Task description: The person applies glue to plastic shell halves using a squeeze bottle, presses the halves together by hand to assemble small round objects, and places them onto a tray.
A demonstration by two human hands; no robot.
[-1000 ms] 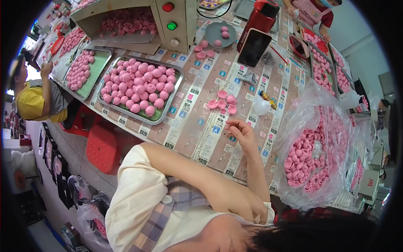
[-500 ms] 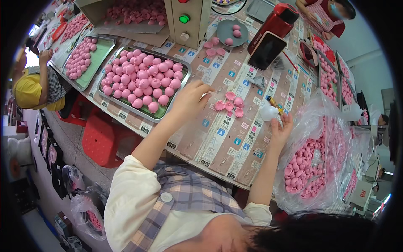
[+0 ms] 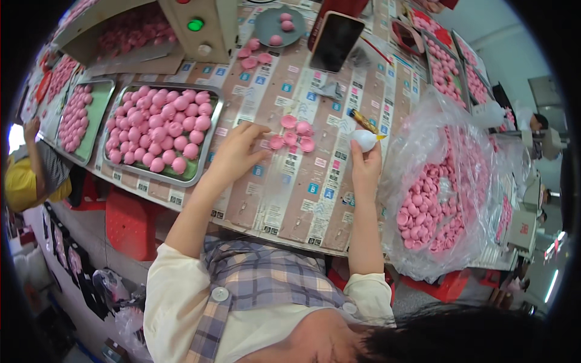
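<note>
My left hand rests on the table with fingers spread, its fingertips just left of a small cluster of pink round pieces. My right hand is closed around a small white squeeze bottle with a yellow tip, held to the right of that cluster. A metal tray filled with several pink round pieces lies left of my left hand. A clear plastic bag full of pink pieces sits to the right of my right hand.
A dark phone leans at the back, beside a grey dish holding pink pieces. A box with a green light stands at the back left. Another person in yellow works at far left near a second tray.
Both my hands came forward onto the table. My left hand reached toward the pink cluster, and my right hand lifted the white bottle up beside it.
</note>
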